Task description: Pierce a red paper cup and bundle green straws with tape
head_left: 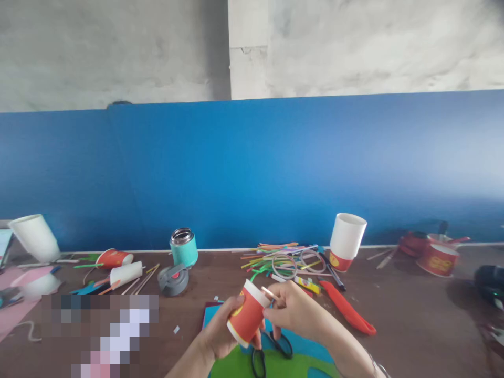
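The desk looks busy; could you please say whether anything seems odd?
On the left, a red cup and a white cup lie tipped over, where cups usually stand; the teal flask stands uncapped, a grey lid beside it.

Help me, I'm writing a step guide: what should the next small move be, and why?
Perhaps press the pale stick-like piece lightly to the white band of the red cup: the right hand pinches it beside that band, and the left hand holds the cup tilted. Whether piece and band touch isn't clear.
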Demonstrator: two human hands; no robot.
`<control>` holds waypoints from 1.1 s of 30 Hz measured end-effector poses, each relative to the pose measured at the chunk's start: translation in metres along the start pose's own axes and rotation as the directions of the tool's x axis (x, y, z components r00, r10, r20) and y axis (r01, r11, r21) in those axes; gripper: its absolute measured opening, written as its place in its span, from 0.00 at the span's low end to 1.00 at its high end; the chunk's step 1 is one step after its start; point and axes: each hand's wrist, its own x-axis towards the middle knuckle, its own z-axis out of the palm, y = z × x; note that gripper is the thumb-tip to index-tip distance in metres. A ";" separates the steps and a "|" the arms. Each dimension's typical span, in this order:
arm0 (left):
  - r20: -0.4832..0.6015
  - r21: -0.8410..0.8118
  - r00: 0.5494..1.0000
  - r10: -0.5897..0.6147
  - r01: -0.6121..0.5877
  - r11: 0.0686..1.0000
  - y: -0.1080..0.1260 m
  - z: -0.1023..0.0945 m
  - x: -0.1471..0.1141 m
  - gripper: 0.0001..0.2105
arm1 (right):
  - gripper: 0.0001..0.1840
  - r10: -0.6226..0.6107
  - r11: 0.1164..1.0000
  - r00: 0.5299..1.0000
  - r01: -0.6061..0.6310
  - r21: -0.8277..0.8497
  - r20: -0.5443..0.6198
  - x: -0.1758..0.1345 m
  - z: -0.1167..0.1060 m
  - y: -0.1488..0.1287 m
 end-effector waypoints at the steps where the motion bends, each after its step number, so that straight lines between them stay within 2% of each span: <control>1: -0.008 0.011 1.000 0.010 -0.010 1.000 0.001 0.001 0.000 0.26 | 0.05 -0.004 1.000 1.000 0.004 -0.009 0.026 0.001 -0.001 0.002; 3: -0.021 0.028 1.000 0.022 -0.021 0.999 0.002 0.003 -0.001 0.24 | 0.06 -0.019 1.000 0.998 0.021 -0.023 0.067 0.002 -0.003 0.007; 10: -0.034 0.052 0.999 0.039 -0.037 0.998 0.002 0.003 -0.001 0.21 | 0.06 0.006 0.997 0.998 -0.001 -0.076 0.069 0.002 -0.005 0.006; 16: 0.020 0.009 1.000 -0.017 0.017 1.000 -0.001 -0.003 0.000 0.26 | 0.09 -0.012 0.998 0.995 0.018 -0.059 0.096 -0.003 -0.009 -0.002; 21: 0.039 -0.026 0.998 -0.054 0.055 0.998 -0.004 -0.009 0.000 0.27 | 0.09 -0.025 0.999 0.995 0.029 -0.041 0.094 -0.003 -0.008 0.000; 30: 0.047 0.008 0.997 -0.064 0.064 0.998 -0.001 -0.006 -0.002 0.29 | 0.07 -0.035 0.998 0.987 0.027 0.052 0.159 -0.001 -0.009 0.002; 32: 0.037 0.048 0.999 -0.029 0.027 0.998 0.002 -0.002 -0.002 0.27 | 0.08 -0.036 0.999 0.991 0.034 0.020 0.130 0.000 -0.009 0.004; 33: 0.010 0.083 1.000 0.026 -0.027 0.996 0.003 0.002 -0.002 0.26 | 0.08 -0.034 0.999 0.995 0.036 -0.012 0.097 0.001 -0.009 0.006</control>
